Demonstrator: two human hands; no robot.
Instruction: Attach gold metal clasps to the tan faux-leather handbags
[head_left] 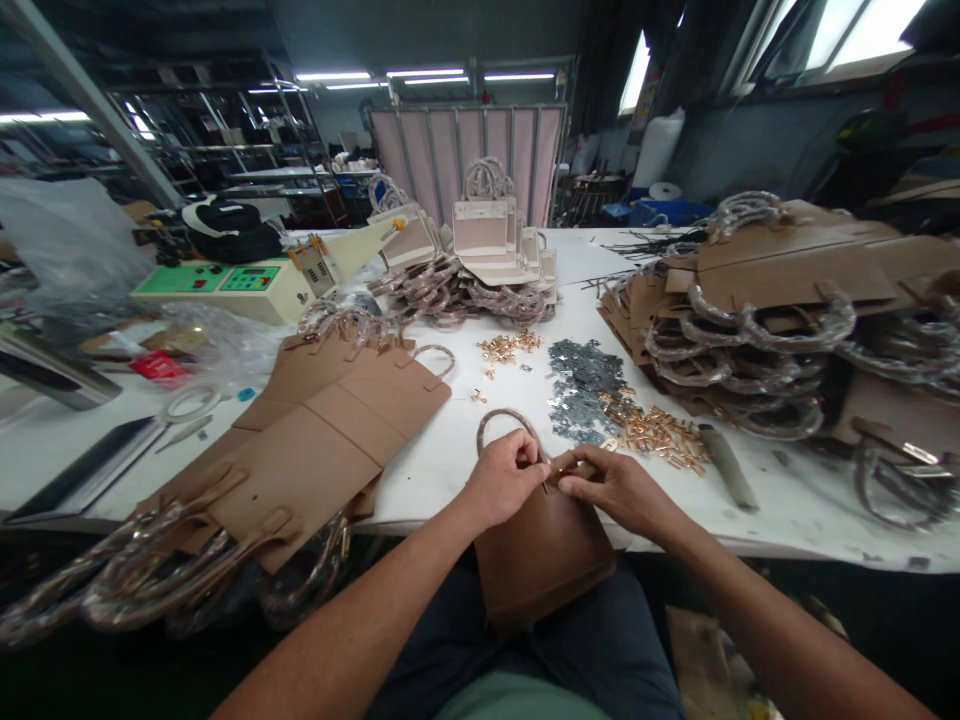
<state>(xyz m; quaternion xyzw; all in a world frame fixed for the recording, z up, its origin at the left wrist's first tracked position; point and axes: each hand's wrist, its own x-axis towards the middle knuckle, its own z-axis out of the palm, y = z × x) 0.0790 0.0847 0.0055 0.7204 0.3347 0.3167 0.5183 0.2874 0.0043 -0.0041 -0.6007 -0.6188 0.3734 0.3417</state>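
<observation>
A brown bag panel (544, 560) with a plastic-wrapped handle (501, 418) hangs over the table's front edge onto my lap. At its upper edge my left hand (510, 475) is closed, thumb and fingers pinched at the base of the handle. My right hand (607, 485) is closed too, its thumb and fingers on a small gold-coloured metal piece (556, 474) against the panel. The fingers partly cover the piece, so its exact shape is hidden. Just beyond my hands lie a heap of gold metal fittings (664, 437) and a heap of flat grey metal plates (585, 385).
Stacked brown panels with wrapped handles lie at left (322, 430) and in a tall pile at right (795, 270). Cream bag pieces (487, 235) stand at the back. A green-panelled machine (232, 285) sits back left. A grey-green tube-shaped object (729, 468) lies right of the fittings.
</observation>
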